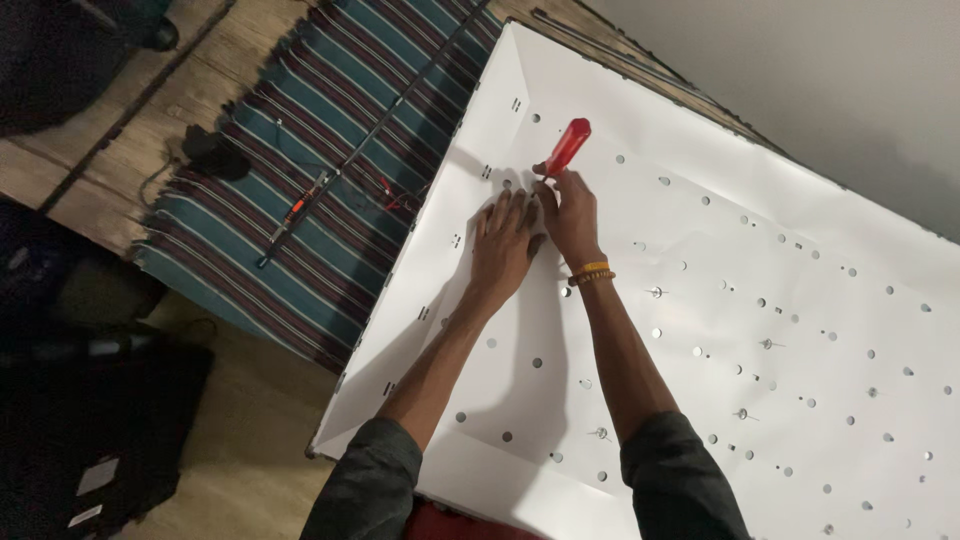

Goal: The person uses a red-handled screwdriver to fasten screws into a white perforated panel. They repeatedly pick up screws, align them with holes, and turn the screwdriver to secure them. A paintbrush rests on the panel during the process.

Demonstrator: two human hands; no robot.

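A large white sheet panel (760, 240) dotted with several small round holes lies tilted across the view. My right hand (568, 210) grips a red-handled screwdriver (566, 146) held upright on the panel near its upper left part. My left hand (503, 240) lies flat on the white sheet right beside it, fingers spread and touching the right hand. An orange band sits on my right wrist. The screwdriver's tip is hidden behind my fingers.
A striped teal and maroon cloth (330, 160) lies left of the panel on a wooden floor, with a thin long tool with an orange grip (296, 212) and a dark strip on it. Dark objects (90, 420) sit at lower left. A grey wall (830, 70) is behind.
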